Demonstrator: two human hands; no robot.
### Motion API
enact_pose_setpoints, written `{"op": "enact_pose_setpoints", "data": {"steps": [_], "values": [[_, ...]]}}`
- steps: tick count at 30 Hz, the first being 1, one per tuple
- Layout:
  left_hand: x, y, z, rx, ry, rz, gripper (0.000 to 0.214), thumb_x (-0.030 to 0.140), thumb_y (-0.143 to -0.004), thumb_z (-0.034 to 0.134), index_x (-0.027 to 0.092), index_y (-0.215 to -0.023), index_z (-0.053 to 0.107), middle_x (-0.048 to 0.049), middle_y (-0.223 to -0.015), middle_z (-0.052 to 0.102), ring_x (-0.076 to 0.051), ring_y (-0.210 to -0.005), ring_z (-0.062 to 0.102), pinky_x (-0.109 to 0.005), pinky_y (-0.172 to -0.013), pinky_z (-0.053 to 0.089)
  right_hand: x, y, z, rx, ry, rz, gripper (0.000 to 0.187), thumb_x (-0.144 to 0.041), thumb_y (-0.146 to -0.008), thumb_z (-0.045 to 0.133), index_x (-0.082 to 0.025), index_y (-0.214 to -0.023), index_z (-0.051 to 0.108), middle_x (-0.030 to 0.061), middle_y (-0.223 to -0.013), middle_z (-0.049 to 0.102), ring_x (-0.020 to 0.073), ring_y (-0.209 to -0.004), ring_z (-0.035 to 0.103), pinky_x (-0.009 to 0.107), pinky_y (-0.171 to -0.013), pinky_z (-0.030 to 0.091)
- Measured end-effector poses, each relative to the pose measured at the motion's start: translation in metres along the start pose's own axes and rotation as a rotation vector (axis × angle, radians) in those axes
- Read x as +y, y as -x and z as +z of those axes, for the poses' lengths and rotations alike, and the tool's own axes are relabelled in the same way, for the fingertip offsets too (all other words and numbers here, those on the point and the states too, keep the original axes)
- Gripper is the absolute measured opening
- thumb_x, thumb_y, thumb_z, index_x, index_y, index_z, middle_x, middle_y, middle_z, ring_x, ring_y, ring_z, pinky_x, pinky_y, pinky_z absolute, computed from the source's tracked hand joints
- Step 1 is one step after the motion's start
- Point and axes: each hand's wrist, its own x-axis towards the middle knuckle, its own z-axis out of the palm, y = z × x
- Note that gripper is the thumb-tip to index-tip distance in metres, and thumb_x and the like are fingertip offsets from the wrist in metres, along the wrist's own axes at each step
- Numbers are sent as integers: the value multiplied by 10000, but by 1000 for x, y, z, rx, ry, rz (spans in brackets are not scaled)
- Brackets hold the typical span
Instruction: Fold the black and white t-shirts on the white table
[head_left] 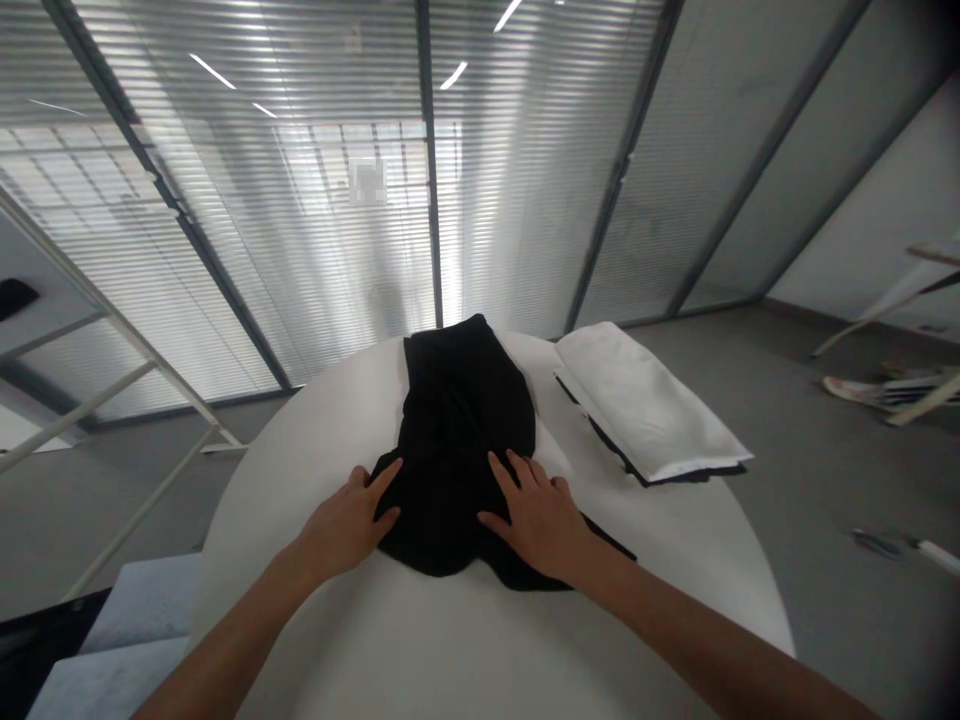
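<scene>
Forearms come in from the bottom edge, mine, both bare, and meet near the middle of the table. My left hand (349,525) lies palm down with fingers loosely spread. Its heel is on the bare tabletop and its fingertips touch the lower left edge of the black garment (457,420). My right hand (536,515) lies flat too, fingers splayed, resting on the garment's lower right part. Neither hand is closed on anything; both are open and laid flat, set apart with a stretch of black cloth between them. The garment lies bunched and creased, its wider end under my hands and its narrower end running away from me toward the far rim. A thin point of it sticks out to the right past my right wrist.

It all rests on a round white table (315,430). Further back on the right, just beside the garment but apart from it, sits a folded white cloth (645,400), with a dark layer (637,470) showing under its near edge. Low on my left, beside the table, is a pale grey seat (127,610). The floor (810,480) is grey. Beyond the table stands a glass wall (525,200) with dark frames and closed slatted blinds. A white slanted frame (112,390) stands at far left. At far right are some pale legs and clutter, too blurred to name.
</scene>
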Motion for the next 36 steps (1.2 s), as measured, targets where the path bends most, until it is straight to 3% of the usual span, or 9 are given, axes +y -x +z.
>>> {"op": "enact_pose_setpoints", "data": {"steps": [3,7,12,17,21,25,30,36], "values": [[12,-10,14,75,-23,-34,652,463,-888,400,277,-1502,286,-144,-1192,496,-262,-945,628,-366,-811,480,10,-17,0,16,62,15,589,-443,-941,441,-248,-1485,327,149,-1489,376,357,-1292,383,522,-928,396],[32,-36,28,215,-88,21,583,407,-897,392,205,-1444,389,-170,-1189,522,-298,-1068,543,-417,-894,428,18,-43,3,67,121,117,505,-322,-959,395,-244,-1457,369,157,-1458,397,336,-1232,435,492,-889,426],[46,-75,30,342,-101,40,569,402,-886,411,215,-1423,427,-172,-1182,526,-334,-1114,466,-475,-940,359,15,-72,14,167,154,255,488,-167,-954,263,-198,-1419,409,196,-1318,490,316,-1135,496,473,-857,432],[50,-101,27,387,-45,-27,548,398,-882,410,209,-1394,457,-182,-1236,510,-353,-1160,439,-498,-959,335,17,-90,12,166,113,263,487,-127,-945,251,-194,-1393,430,188,-1275,504,287,-1127,495,430,-874,412],[56,-91,28,395,-98,-37,457,351,-885,413,208,-1307,513,-178,-1164,534,-341,-1124,480,-475,-919,385,17,-80,4,217,63,243,438,-152,-918,350,-209,-1324,506,156,-1290,507,293,-1192,428,423,-916,371],[59,-65,28,312,-104,4,419,321,-878,423,220,-1279,491,-158,-1135,530,-299,-1033,554,-403,-829,453,12,-59,-3,272,22,191,403,-169,-870,444,-213,-1250,571,126,-1275,526,285,-1185,418,425,-961,324],[59,-36,23,199,-125,15,499,383,-859,442,232,-1334,440,-156,-1140,521,-275,-866,627,-371,-694,484,8,-37,-15,234,-57,173,373,-207,-877,470,-243,-1225,599,97,-1219,554,267,-1088,479,385,-890,378],[57,-12,26,148,-119,-12,672,536,-883,368,283,-1496,257,-194,-1185,506,-307,-794,656,-414,-671,486,4,-14,-18,289,-107,90,344,-213,-943,383,-216,-1200,612,87,-1204,566,235,-1104,469,336,-926,377]]}}
